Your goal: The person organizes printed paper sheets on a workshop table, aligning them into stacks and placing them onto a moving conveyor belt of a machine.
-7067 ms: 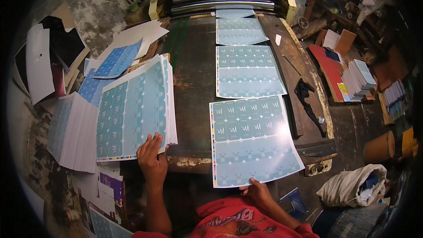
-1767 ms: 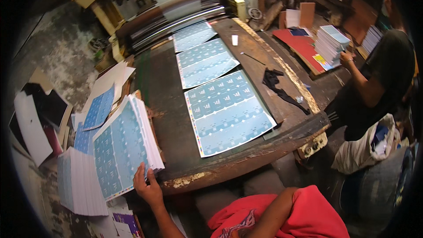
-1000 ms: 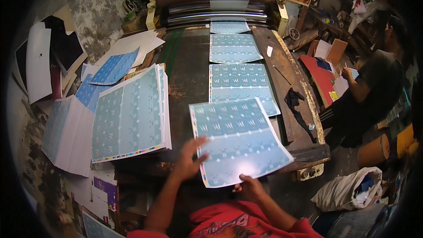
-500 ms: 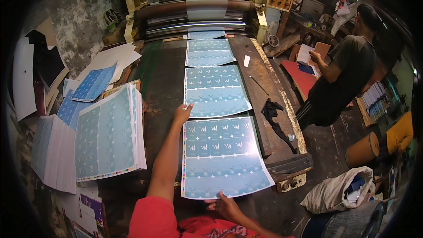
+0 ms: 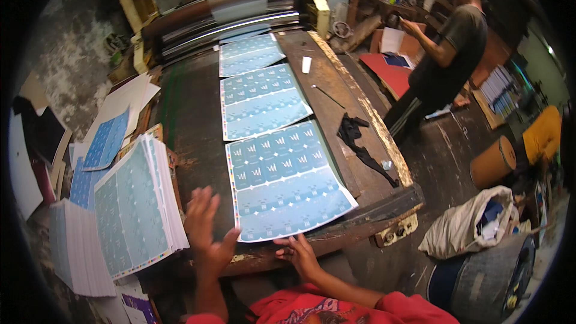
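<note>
A printed blue-and-white sheet [image 5: 288, 186] lies at the near end of the dark machine table [image 5: 198, 120], its near edge beside the table's front lip. My left hand [image 5: 207, 228] is raised left of that sheet, fingers spread, holding nothing. At the sheet's near edge is my right hand [image 5: 302, 258], its fingers partly extended and apart; whether the fingertips touch the paper is hard to see. Beyond it, a second printed sheet [image 5: 264, 102] and a third printed sheet [image 5: 251, 54] run in a line back toward the rollers [image 5: 234, 24].
On the left stands a thick stack of printed sheets [image 5: 132, 210], with blue sheets [image 5: 108, 138] behind it. A black cloth [image 5: 360, 144] and a thin rod [image 5: 328, 96] lie on the table's right side. A person [image 5: 450, 54] stands beyond; a white sack [image 5: 468, 222] sits at right.
My left hand has come away from the left edge of the second sheet, back toward me, and opened. My right hand stays by the near sheet's edge. The view has turned to the right.
</note>
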`<state>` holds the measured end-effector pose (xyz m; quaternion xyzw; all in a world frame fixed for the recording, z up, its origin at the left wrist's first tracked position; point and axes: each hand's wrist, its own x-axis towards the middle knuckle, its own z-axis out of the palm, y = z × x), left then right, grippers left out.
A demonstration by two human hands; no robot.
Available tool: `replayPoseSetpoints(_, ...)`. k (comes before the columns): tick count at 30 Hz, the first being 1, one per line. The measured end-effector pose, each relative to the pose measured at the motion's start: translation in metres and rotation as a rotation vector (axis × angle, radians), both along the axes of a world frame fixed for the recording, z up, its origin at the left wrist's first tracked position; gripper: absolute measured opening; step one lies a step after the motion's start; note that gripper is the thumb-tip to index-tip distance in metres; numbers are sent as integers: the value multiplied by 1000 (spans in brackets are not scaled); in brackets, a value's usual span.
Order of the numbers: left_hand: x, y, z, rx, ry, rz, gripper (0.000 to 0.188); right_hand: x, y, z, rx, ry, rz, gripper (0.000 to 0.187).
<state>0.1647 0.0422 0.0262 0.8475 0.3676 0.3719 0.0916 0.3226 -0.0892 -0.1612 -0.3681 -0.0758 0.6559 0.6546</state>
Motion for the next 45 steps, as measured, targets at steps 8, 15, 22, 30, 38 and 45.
replayPoseSetpoints(8,-129,-21,-7,-116,468,373,103,-2,8,-5,49,-70,-176,74)
replayPoseSetpoints(15,-144,-39,-19,-337,-52,364,61,-2,1,-5,91,-139,5,47)
replayPoseSetpoints(22,-168,-34,-34,-395,-201,269,45,-9,-7,13,112,-231,100,46)
replayPoseSetpoints(30,-195,-32,-51,-208,-1128,592,37,-15,-5,18,19,-215,89,36)
replayPoseSetpoints(38,-128,-72,-8,-231,-184,-174,18,-12,20,86,268,-88,275,39)
replayPoseSetpoints(45,-117,-69,-9,-13,152,18,52,-1,10,34,-16,-107,249,35)
